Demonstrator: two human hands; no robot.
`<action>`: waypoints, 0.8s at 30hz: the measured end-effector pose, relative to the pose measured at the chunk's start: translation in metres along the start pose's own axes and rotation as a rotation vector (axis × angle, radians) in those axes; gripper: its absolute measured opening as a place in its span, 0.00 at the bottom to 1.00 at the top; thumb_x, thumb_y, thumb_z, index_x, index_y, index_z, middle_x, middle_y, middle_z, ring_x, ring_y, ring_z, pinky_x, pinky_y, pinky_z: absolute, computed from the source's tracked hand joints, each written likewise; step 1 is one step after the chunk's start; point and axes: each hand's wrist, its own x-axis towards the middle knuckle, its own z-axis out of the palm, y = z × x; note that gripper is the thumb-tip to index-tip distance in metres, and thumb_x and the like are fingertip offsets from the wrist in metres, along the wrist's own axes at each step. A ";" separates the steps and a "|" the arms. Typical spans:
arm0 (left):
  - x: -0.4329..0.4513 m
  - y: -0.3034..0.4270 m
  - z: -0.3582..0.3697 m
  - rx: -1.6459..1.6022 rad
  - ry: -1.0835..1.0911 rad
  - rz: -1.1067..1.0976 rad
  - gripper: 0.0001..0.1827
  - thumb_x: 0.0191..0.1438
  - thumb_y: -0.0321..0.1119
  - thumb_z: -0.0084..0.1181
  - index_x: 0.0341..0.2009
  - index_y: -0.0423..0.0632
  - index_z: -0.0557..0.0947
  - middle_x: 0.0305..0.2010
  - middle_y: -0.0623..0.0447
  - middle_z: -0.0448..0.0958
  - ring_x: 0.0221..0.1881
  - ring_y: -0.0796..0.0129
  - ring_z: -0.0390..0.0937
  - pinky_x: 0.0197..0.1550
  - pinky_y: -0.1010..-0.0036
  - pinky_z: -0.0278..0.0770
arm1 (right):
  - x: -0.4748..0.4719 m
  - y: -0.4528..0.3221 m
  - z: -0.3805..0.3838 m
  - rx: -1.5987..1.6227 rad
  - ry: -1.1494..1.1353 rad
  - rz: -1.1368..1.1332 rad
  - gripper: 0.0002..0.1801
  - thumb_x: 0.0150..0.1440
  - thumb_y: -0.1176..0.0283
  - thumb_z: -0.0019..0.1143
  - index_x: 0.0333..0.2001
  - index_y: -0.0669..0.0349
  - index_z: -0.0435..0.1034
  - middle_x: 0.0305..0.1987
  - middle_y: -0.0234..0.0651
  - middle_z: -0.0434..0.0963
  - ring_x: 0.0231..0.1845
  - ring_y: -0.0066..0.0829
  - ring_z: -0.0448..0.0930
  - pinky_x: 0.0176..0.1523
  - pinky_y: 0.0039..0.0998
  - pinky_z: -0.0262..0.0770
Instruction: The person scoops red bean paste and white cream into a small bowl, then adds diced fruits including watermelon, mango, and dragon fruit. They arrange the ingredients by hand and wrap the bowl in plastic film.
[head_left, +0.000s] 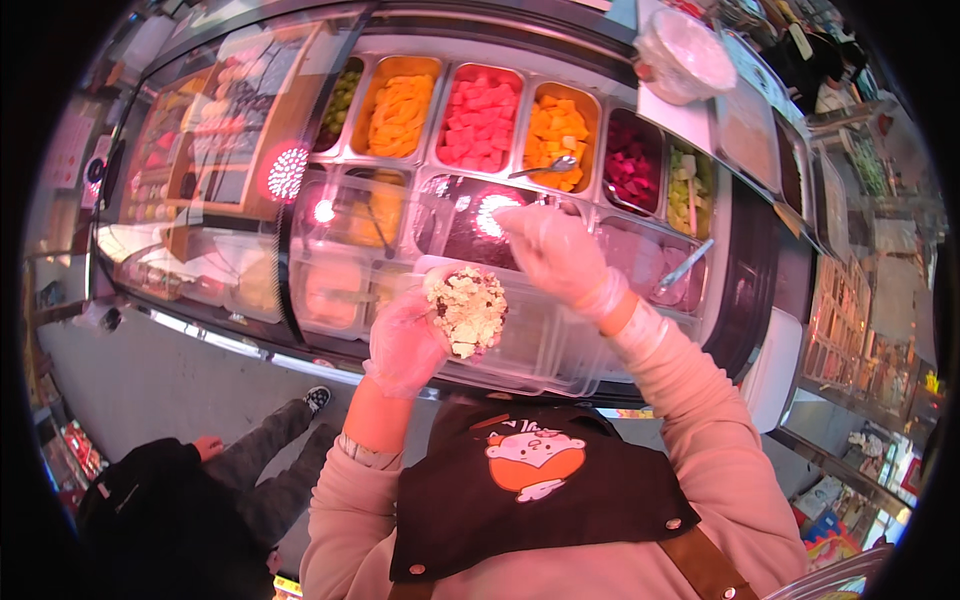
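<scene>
My left hand (409, 337), in a clear plastic glove, holds a rounded food portion (469, 311) topped with pale crumbs and dark bits. The portion sits above clear plastic lids (517, 352) at the counter's near edge. Up and to the right, my right hand (559, 251), gloved too, hovers over a dark-filled tub (469, 236). Its fingers are bunched and point left; whether they pinch anything does not show. A strong light reflection falls beside those fingertips.
Metal pans behind hold orange slices (400, 112), pink cubes (480, 124), orange cubes (556, 127) with a spoon (546, 168), and dark red cubes (631, 165). A utensil (684, 266) rests in a purple tub (637, 255). Another person (172, 487) is at lower left.
</scene>
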 end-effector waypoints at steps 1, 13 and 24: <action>0.004 -0.006 0.007 0.011 -0.004 -0.019 0.33 0.62 0.43 0.48 0.68 0.38 0.69 0.62 0.38 0.77 0.52 0.39 0.82 0.42 0.47 0.83 | 0.009 -0.028 -0.014 0.055 0.003 0.003 0.19 0.59 0.76 0.55 0.55 0.65 0.75 0.45 0.46 0.85 0.43 0.50 0.84 0.51 0.46 0.81; 0.067 -0.077 0.072 -0.012 -0.119 -0.041 0.27 0.68 0.40 0.46 0.67 0.38 0.72 0.66 0.43 0.76 0.67 0.53 0.75 0.71 0.56 0.70 | -0.056 -0.058 -0.085 0.084 -0.073 -0.109 0.37 0.57 0.56 0.64 0.63 0.69 0.65 0.57 0.49 0.75 0.59 0.53 0.74 0.66 0.48 0.69; 0.118 -0.110 0.102 -0.075 -0.024 -0.039 0.26 0.69 0.44 0.49 0.64 0.41 0.75 0.65 0.44 0.76 0.66 0.53 0.74 0.71 0.56 0.69 | -0.081 -0.010 -0.127 0.104 -0.078 -0.032 0.49 0.55 0.53 0.69 0.69 0.78 0.59 0.63 0.61 0.72 0.63 0.60 0.74 0.68 0.50 0.70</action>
